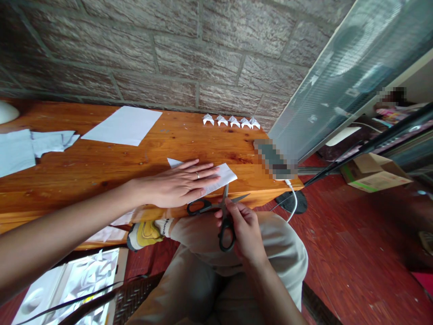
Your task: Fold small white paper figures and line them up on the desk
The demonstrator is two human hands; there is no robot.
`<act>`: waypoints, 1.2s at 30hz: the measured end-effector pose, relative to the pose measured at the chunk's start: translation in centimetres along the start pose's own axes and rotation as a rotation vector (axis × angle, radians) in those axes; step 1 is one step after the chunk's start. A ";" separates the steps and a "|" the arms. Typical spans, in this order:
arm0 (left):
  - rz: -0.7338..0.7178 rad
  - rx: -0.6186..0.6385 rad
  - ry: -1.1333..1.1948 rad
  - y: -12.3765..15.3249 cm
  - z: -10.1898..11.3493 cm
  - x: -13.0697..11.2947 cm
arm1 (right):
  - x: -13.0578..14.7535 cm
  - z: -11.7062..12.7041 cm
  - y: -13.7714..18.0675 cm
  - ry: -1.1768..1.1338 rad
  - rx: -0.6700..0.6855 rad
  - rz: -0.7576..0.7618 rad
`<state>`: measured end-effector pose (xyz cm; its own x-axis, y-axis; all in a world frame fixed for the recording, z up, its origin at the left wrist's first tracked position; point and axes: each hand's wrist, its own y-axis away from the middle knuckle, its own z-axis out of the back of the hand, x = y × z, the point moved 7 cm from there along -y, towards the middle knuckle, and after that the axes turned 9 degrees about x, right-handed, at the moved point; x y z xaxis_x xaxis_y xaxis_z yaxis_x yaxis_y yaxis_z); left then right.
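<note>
My left hand (184,183) lies flat, fingers stretched out, over a white sheet of paper (226,174) at the front edge of the wooden table. The hand covers most of that sheet; one corner shows above the fingers and one end past them. Just in front of the edge, my right hand (246,228) grips black-handled scissors (223,207) near their pivot. Their blades are spread apart, and one blade tip reaches the paper's lower edge. No finger appears to be in the handle loops.
Several small folded paper pieces (233,122) stand in a row by the wall. A white sheet (123,126) and cut paper (16,151) lie at the left. A phone (275,158) with a white cable (295,203) is at the right. Below is a box of folded paper (91,284).
</note>
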<state>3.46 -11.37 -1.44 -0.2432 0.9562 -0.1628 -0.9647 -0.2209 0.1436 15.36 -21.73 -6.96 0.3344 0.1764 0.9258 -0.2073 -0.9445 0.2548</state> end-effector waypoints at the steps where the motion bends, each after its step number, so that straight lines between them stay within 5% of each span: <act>1: 0.003 0.003 0.002 0.0 0.0 0.0 | 0.1 0.0 -0.1 -0.005 0.006 0.006; 27: -0.039 -0.052 0.043 0.2 0.0 0.3 | 2.3 4.1 0.7 -0.028 -0.087 0.024; 32: 0.138 -0.071 0.068 2.1 0.4 4.1 | 5.0 4.1 1.9 0.122 0.006 0.031; 36: 0.368 -0.137 0.138 4.8 0.9 7.8 | 7.3 2.4 -0.4 0.255 0.168 0.031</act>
<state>-3.00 -4.84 -1.16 -0.5764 0.7761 -0.2557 -0.8133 -0.5753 0.0872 20.10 -20.76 -0.93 0.0845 0.1904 0.9781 -0.0518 -0.9794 0.1952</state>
